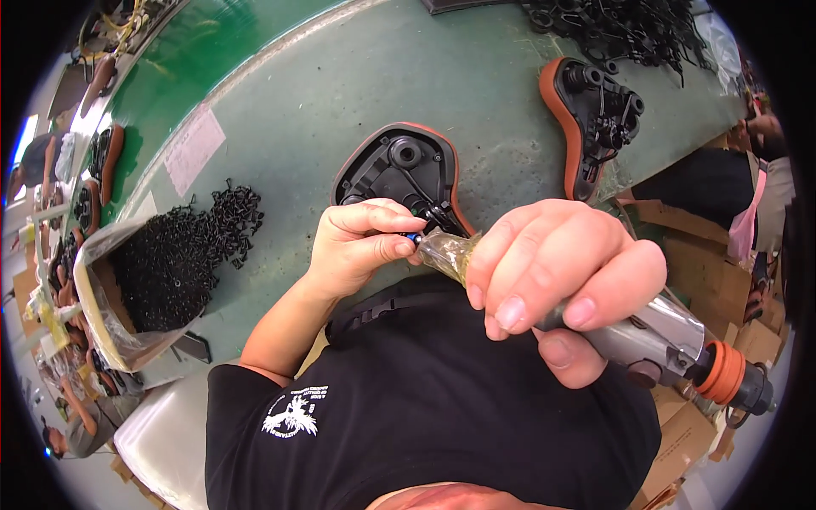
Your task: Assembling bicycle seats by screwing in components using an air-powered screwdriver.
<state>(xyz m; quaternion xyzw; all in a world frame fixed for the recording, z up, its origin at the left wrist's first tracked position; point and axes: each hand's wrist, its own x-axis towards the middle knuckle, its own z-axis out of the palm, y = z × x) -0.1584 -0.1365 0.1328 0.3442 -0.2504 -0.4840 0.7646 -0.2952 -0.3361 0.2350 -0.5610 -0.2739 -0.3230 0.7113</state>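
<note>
My right hand wraps round the silver body of a power screwdriver, held slantwise over my chest. Clear, yellowish tape covers its nose, and an orange ring circles its tail end. Thumb and forefinger of my left hand pinch at the tip of the tool, on a small blue-ringed bit. Whether a screw sits there too, I cannot make out. Just beyond my hands a black plastic housing with an orange-brown rim lies on the green table, its inside facing up. My left hand hides part of its near side.
At the left, a plastic-lined box spills small black screws onto the table. Another orange-rimmed housing with black parts lies at the right, below a heap of black parts. Cardboard boxes stand at the right.
</note>
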